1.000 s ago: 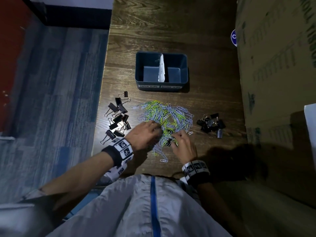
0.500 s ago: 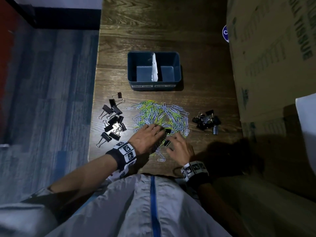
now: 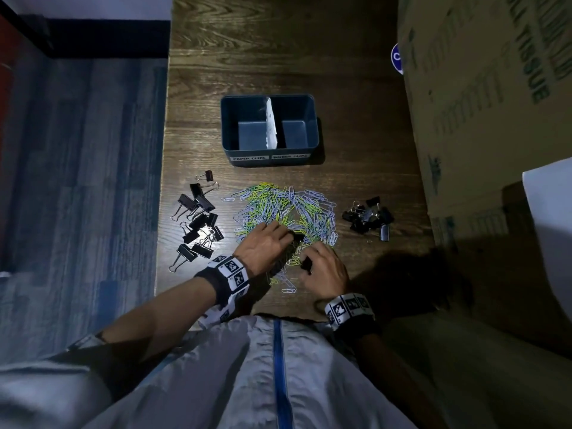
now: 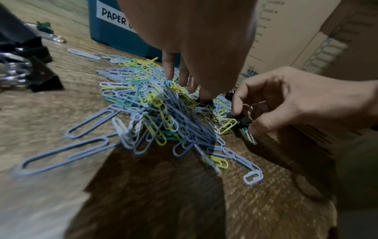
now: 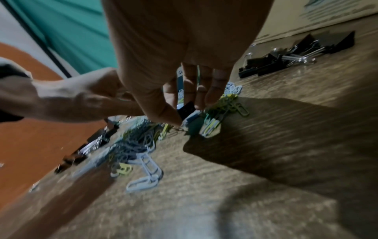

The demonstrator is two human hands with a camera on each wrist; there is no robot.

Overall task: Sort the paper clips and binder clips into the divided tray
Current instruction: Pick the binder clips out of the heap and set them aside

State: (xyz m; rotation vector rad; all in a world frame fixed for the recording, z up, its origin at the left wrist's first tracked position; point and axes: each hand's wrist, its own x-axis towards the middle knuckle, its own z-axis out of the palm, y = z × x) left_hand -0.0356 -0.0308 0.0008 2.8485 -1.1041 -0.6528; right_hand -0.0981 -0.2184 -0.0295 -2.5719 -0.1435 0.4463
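My right hand (image 3: 325, 269) sits at the near right edge of the paper clip pile (image 3: 286, 212), thumb and fingers pinching a small black binder clip (image 5: 187, 110) that has a few paper clips caught on it; which way that clip points I cannot tell. My left hand (image 3: 263, 246) lies palm down on the near left of the pile, fingers loosely spread and reaching into the clips, gripping nothing that I can see. The pile spreads wider left to right than near to far across the middle of the wooden table (image 3: 278, 41). Scattered binder clips (image 3: 199, 221) lie to its left, and a tighter heap of binder clips (image 3: 368, 218) to its right. Beyond the pile stands the divided tray (image 3: 269, 154), long axis left to right, with labels on its near wall. A cardboard box (image 3: 495, 103) flanks the right side.
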